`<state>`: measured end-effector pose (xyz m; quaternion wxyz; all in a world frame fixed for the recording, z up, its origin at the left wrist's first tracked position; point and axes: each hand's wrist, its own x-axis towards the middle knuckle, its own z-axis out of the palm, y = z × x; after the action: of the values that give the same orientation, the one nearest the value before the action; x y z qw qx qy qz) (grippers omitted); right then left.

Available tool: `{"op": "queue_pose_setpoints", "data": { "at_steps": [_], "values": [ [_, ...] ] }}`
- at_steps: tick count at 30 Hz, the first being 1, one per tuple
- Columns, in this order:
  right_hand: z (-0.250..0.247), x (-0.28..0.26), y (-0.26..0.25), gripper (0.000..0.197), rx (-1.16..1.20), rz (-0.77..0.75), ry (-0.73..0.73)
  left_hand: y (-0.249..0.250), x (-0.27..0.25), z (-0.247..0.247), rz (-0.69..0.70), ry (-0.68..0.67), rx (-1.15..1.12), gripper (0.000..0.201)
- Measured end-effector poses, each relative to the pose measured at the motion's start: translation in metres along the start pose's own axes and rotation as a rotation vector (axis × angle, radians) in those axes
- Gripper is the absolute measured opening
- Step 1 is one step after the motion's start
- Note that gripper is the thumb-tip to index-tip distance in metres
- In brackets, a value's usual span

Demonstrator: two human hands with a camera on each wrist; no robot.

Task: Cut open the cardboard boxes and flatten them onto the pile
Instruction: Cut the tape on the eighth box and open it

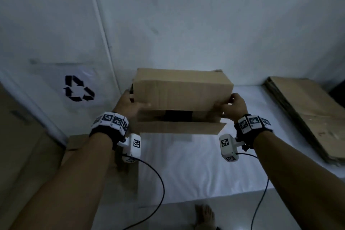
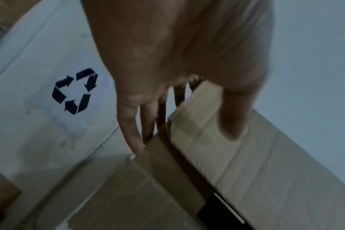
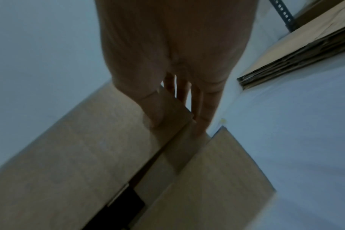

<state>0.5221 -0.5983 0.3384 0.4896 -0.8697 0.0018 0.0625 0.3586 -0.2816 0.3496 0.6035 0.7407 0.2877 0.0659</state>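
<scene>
I hold a brown cardboard box (image 1: 183, 89) lengthwise in the air over the white table (image 1: 196, 164), in front of the wall. My left hand (image 1: 133, 101) grips its left end, thumb on the near face and fingers behind the end flap (image 2: 158, 155). My right hand (image 1: 225, 102) grips the right end the same way, thumb (image 3: 152, 115) on the face and fingers round the corner. The side facing me is open: a long flap (image 1: 179, 128) sticks out toward me under a dark gap. The pile of flattened cardboard (image 1: 308, 117) lies on the table to the right.
A white panel with a black recycling symbol (image 1: 79, 88) stands at the left. Brown boxes (image 1: 18, 136) sit low on the left, one (image 1: 78, 142) against the table's edge. A perforated metal upright (image 3: 284, 14) rises behind the pile. A bare foot (image 1: 204, 214) and camera cables are below.
</scene>
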Motion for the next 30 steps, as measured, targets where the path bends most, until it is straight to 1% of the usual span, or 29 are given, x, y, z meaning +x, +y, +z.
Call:
{"op": "queue_pose_setpoints", "data": {
  "at_steps": [2, 3, 4, 5, 6, 7, 8, 9, 11, 13, 14, 15, 16, 17, 18, 19, 20, 22, 23, 24, 25, 26, 28, 29, 30],
  "values": [
    [-0.024, 0.019, 0.023, 0.033, 0.019, -0.086, 0.116, 0.013, 0.005, 0.032, -0.152, -0.116, -0.206, 0.096],
    [-0.035, 0.029, 0.033, 0.033, 0.038, -0.132, 0.138, 0.018, 0.01, 0.049, -0.231, -0.136, -0.304, 0.108],
    [-0.045, 0.041, 0.044, 0.034, 0.045, -0.171, 0.126, 0.021, 0.017, 0.067, -0.287, -0.115, -0.382, 0.115],
    [-0.054, 0.052, 0.055, 0.034, 0.046, -0.205, 0.099, 0.024, 0.023, 0.086, -0.321, -0.07, -0.396, 0.115],
    [-0.063, 0.064, 0.063, 0.032, 0.031, -0.228, 0.066, 0.025, 0.032, 0.107, -0.323, -0.018, -0.335, 0.108],
    [-0.07, 0.076, 0.074, 0.03, 0.009, -0.242, 0.031, 0.022, 0.039, 0.127, -0.317, 0.025, -0.238, 0.096],
    [-0.077, 0.088, 0.086, 0.029, -0.023, -0.239, -0.009, 0.019, 0.043, 0.148, -0.307, 0.051, -0.175, 0.084],
    [-0.084, 0.101, 0.096, 0.028, -0.039, -0.228, -0.058, 0.016, 0.049, 0.166, -0.298, 0.06, -0.163, 0.077],
    [-0.099, 0.125, 0.116, 0.028, -0.087, -0.166, -0.176, 0.013, 0.054, 0.189, -0.232, 0.064, -0.15, 0.073],
    [-0.112, 0.144, 0.128, 0.021, -0.074, -0.091, -0.281, 0.003, 0.051, 0.196, -0.129, 0.086, -0.063, 0.078],
    [-0.115, 0.153, 0.132, 0.016, -0.007, -0.034, -0.317, -0.002, 0.046, 0.197, -0.093, 0.091, 0.002, 0.082],
    [-0.115, 0.159, 0.135, 0.013, 0.102, 0.055, -0.343, -0.01, 0.042, 0.197, -0.086, 0.089, 0.068, 0.086],
    [-0.113, 0.162, 0.135, 0.016, 0.203, 0.162, -0.376, -0.021, 0.038, 0.196, -0.102, 0.078, 0.144, 0.087],
    [-0.11, 0.164, 0.135, 0.026, 0.273, 0.277, -0.421, -0.028, 0.034, 0.197, -0.129, 0.049, 0.207, 0.083],
    [-0.108, 0.168, 0.136, 0.04, 0.272, 0.353, -0.484, -0.035, 0.033, 0.195, -0.162, 0.031, 0.238, 0.074],
    [-0.108, 0.171, 0.135, 0.051, 0.241, 0.381, -0.55, -0.04, 0.033, 0.192, -0.19, 0.015, 0.249, 0.063],
    [-0.108, 0.176, 0.135, 0.055, 0.213, 0.39, -0.586, -0.039, 0.034, 0.19, -0.231, 0.007, 0.24, 0.052],
    [-0.11, 0.186, 0.13, 0.049, 0.21, 0.403, -0.617, -0.03, 0.039, 0.184, -0.318, 0.057, 0.19, 0.023],
    [-0.111, 0.192, 0.127, 0.045, 0.206, 0.411, -0.649, -0.023, 0.042, 0.181, -0.384, 0.101, 0.117, 0.009],
    [-0.113, 0.196, 0.122, 0.042, 0.195, 0.414, -0.691, -0.014, 0.045, 0.177, -0.459, 0.129, 0.023, 0.01],
    [-0.114, 0.198, 0.118, 0.039, 0.179, 0.4, -0.735, -0.005, 0.05, 0.175, -0.535, 0.126, -0.047, 0.021],
    [-0.114, 0.2, 0.115, 0.035, 0.164, 0.367, -0.775, 0.002, 0.056, 0.174, -0.585, 0.096, -0.049, 0.031],
    [-0.112, 0.204, 0.112, 0.032, 0.175, 0.297, -0.821, 0.012, 0.063, 0.178, -0.615, -0.023, 0.224, 0.042],
    [-0.111, 0.206, 0.112, 0.036, 0.203, 0.276, -0.828, 0.014, 0.066, 0.181, -0.588, -0.042, 0.353, 0.047],
    [-0.11, 0.208, 0.112, 0.042, 0.243, 0.26, -0.826, 0.013, 0.068, 0.184, -0.538, -0.019, 0.383, 0.052]
  ]
}}
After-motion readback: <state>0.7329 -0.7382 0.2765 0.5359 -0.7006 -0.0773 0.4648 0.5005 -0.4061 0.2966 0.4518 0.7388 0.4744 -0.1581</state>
